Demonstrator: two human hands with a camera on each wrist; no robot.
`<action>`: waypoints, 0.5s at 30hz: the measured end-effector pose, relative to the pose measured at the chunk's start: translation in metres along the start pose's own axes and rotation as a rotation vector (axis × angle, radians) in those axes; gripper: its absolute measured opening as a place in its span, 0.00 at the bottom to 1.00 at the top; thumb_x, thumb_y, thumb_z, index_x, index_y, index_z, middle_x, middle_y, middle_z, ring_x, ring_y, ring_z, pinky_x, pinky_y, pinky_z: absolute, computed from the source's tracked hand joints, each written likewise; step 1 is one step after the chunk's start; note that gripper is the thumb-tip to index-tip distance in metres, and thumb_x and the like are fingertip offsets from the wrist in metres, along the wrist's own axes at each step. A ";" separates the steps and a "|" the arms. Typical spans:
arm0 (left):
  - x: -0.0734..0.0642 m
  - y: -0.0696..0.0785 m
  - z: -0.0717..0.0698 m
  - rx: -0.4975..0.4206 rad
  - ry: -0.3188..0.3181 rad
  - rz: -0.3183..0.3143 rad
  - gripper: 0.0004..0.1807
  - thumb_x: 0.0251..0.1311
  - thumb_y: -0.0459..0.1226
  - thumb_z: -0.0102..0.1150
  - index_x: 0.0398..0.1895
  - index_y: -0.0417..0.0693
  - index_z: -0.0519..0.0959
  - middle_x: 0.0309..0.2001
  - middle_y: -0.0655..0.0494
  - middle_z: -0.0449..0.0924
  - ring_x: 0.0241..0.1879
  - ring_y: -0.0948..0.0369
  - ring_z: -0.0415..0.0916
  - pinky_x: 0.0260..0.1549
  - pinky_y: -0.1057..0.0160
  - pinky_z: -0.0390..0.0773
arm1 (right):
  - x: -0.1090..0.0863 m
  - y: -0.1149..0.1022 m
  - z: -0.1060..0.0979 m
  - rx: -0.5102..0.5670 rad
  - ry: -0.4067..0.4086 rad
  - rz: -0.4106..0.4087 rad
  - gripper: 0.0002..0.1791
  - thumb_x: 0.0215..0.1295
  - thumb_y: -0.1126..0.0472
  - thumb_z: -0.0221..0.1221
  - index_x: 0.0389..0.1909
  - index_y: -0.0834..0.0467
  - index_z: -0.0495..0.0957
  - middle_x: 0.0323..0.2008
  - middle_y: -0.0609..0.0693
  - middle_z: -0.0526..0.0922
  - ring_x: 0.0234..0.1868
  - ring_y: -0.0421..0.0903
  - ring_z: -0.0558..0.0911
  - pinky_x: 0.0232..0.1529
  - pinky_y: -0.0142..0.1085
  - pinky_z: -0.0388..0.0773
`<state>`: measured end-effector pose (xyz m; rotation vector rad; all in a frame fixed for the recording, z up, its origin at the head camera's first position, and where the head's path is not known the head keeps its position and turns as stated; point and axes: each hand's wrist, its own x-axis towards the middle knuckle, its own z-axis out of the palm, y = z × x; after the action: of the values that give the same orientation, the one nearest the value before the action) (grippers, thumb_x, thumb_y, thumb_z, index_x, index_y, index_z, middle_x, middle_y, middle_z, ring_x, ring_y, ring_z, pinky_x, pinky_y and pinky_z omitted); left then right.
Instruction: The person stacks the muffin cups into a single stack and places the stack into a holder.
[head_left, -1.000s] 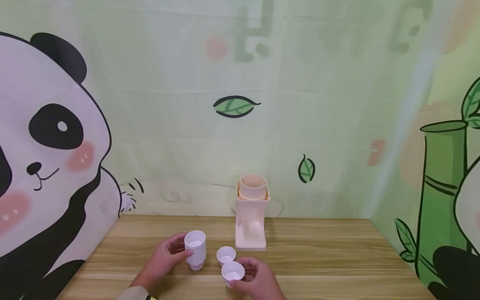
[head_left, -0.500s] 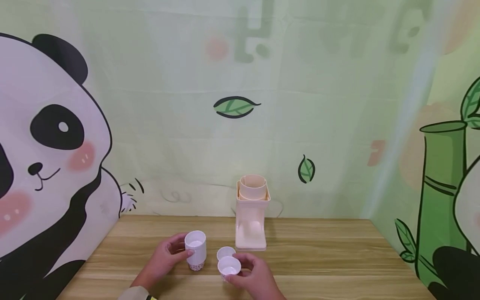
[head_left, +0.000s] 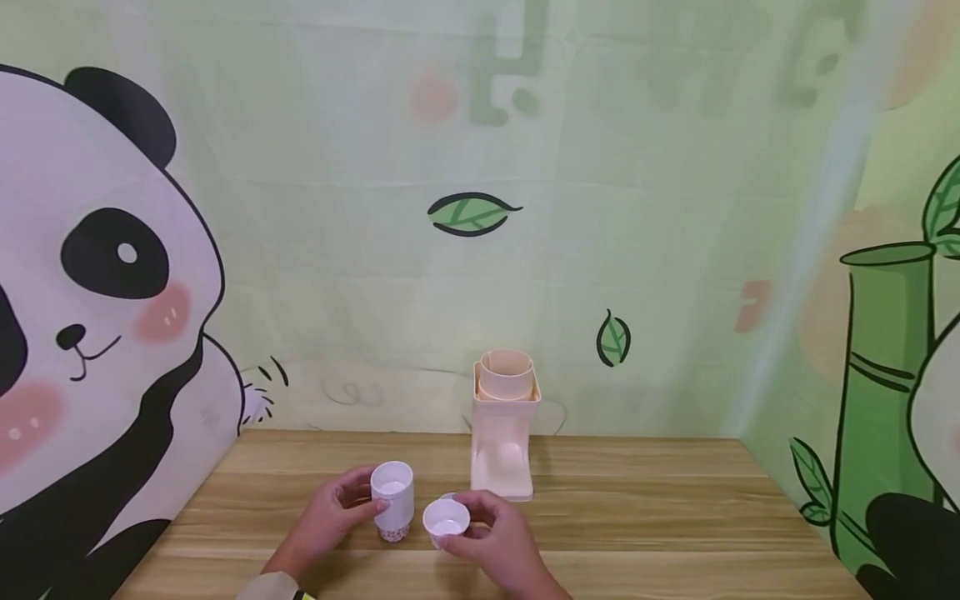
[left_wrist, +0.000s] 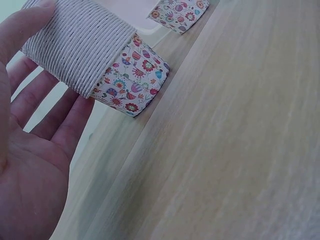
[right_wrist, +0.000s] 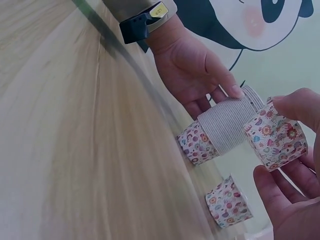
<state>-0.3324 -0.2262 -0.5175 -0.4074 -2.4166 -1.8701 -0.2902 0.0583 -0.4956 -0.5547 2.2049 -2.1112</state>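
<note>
My left hand grips a stack of nested white paper cups by its side, thumb in front and fingers behind. The left wrist view shows many tightly layered rims and a flower print on the lowest cup. My right hand pinches a single flower-printed paper cup by its side, mouth up, a little right of the stack. Another paper cup of the same print stands on the table. From the head, most of that cup is hidden behind the held one.
A pale pink stand with a round cup-shaped piece on top is at the back of the wooden table, near the wall. A green cloth backdrop with panda and bamboo drawings surrounds the table.
My right hand has carried its paper cup leftward and slightly away from me, closer to the stack, covering most of the standing cup. My left hand and the stack have barely moved.
</note>
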 end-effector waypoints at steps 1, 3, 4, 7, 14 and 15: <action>0.000 0.000 0.000 0.002 -0.002 0.000 0.32 0.61 0.37 0.71 0.67 0.38 0.74 0.59 0.36 0.81 0.57 0.51 0.81 0.52 0.70 0.79 | 0.001 -0.001 0.001 -0.008 0.001 -0.005 0.29 0.50 0.66 0.77 0.54 0.65 0.80 0.48 0.59 0.85 0.47 0.47 0.83 0.45 0.30 0.85; 0.000 0.001 0.000 0.002 -0.002 0.000 0.32 0.61 0.38 0.71 0.67 0.38 0.74 0.59 0.36 0.81 0.58 0.50 0.80 0.52 0.70 0.79 | 0.002 -0.003 0.002 -0.028 0.006 -0.019 0.29 0.50 0.65 0.77 0.54 0.65 0.80 0.48 0.58 0.85 0.48 0.47 0.83 0.46 0.30 0.85; 0.000 0.001 0.000 0.001 -0.003 0.000 0.32 0.61 0.38 0.71 0.67 0.38 0.74 0.59 0.36 0.81 0.58 0.49 0.80 0.52 0.70 0.79 | 0.003 -0.004 0.003 -0.039 0.008 -0.026 0.29 0.50 0.65 0.78 0.54 0.65 0.80 0.47 0.59 0.85 0.48 0.47 0.83 0.47 0.30 0.84; 0.000 0.001 0.000 -0.003 -0.003 -0.001 0.32 0.61 0.37 0.72 0.67 0.38 0.74 0.59 0.36 0.81 0.58 0.49 0.80 0.52 0.70 0.79 | 0.006 -0.006 0.004 -0.041 0.010 -0.036 0.29 0.50 0.65 0.77 0.54 0.66 0.80 0.47 0.59 0.85 0.48 0.47 0.83 0.47 0.30 0.84; 0.000 -0.001 0.000 -0.009 -0.003 0.004 0.32 0.61 0.37 0.72 0.67 0.38 0.74 0.58 0.36 0.82 0.58 0.51 0.81 0.53 0.70 0.79 | 0.019 -0.013 0.008 -0.043 0.037 -0.060 0.28 0.50 0.65 0.78 0.53 0.65 0.81 0.47 0.58 0.86 0.47 0.46 0.83 0.47 0.31 0.85; 0.000 -0.001 0.000 -0.011 -0.005 0.004 0.32 0.61 0.37 0.72 0.67 0.38 0.74 0.58 0.36 0.81 0.58 0.51 0.81 0.53 0.70 0.79 | 0.021 -0.013 0.009 -0.044 0.041 -0.060 0.27 0.50 0.65 0.78 0.52 0.64 0.81 0.46 0.57 0.86 0.47 0.45 0.83 0.47 0.30 0.85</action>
<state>-0.3331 -0.2266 -0.5184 -0.4183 -2.4076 -1.8839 -0.3045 0.0439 -0.4789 -0.5922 2.2900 -2.1260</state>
